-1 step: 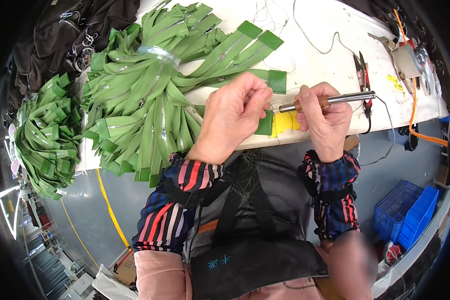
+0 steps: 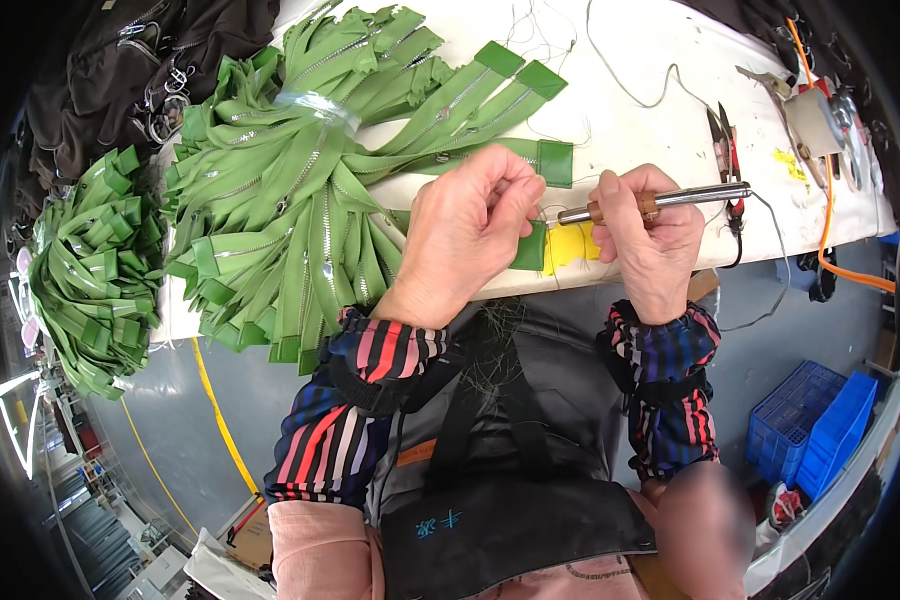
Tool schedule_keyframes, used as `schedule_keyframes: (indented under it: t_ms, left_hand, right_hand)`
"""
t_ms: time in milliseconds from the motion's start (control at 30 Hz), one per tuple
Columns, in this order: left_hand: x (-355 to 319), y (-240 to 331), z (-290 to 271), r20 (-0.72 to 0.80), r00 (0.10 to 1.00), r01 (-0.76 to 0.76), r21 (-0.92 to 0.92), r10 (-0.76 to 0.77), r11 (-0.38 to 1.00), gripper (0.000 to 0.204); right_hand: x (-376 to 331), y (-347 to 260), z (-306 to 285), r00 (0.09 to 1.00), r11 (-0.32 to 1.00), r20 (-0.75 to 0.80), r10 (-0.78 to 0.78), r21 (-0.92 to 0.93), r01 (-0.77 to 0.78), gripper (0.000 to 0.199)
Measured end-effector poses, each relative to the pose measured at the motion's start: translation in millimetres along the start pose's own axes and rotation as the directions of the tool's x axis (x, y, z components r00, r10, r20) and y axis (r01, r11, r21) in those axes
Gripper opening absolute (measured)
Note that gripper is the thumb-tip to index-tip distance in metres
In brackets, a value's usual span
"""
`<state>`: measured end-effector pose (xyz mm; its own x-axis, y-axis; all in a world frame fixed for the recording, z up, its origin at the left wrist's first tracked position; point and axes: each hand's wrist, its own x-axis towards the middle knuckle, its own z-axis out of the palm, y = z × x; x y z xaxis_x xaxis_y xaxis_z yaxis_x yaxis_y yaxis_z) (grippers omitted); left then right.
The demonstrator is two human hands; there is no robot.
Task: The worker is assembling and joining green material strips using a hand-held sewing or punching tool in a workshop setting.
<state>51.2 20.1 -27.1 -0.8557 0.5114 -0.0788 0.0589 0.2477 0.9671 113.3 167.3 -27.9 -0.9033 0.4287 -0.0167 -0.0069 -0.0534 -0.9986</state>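
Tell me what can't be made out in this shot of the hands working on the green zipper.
Head view only:
- Tool tip: the metal rod tool in the right hand ends behind the left hand fingers.
- Green zipper end: mostly covered by the left hand.
- Small parts at the table's far right corner: too small, bent by the fisheye rim.
- Lower right: blurred patch.

A green zipper end (image 2: 530, 247) meets a metal-tipped heating tool (image 2: 660, 200).

Lighting, my feed: bright, even overhead light; white table (image 2: 660, 120) near glare beyond my right hand (image 2: 650, 250). Soft shadows under my left hand (image 2: 465, 240). Centre sharp; rim bent, vignetted black. Blurred patch below right forearm.
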Motion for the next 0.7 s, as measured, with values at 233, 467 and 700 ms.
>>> schedule_keyframes:
  t_ms: [233,467,700]
  left_hand:
    - [-0.9,-0.1,0.3,-0.012,1.0,-0.006,-0.014,0.006,1.0,0.009]
    - [0.0,-4.4,2.1,-0.044,0.998,-0.037,-0.036,0.036,0.999,0.009]
    - [0.1,0.7,0.0,-0.004,1.0,0.021,-0.033,-0.022,0.999,0.01]
  right_hand:
    - [-0.2,-1.2,2.0,1.0,0.999,0.008,0.016,-0.033,-0.015,0.019]
    - [-0.1,-1.1,3.5,1.0,0.999,0.007,0.013,-0.044,-0.013,0.018]
    - [0.9,1.0,2.2,1.0,0.999,0.013,0.016,-0.036,-0.015,0.017]
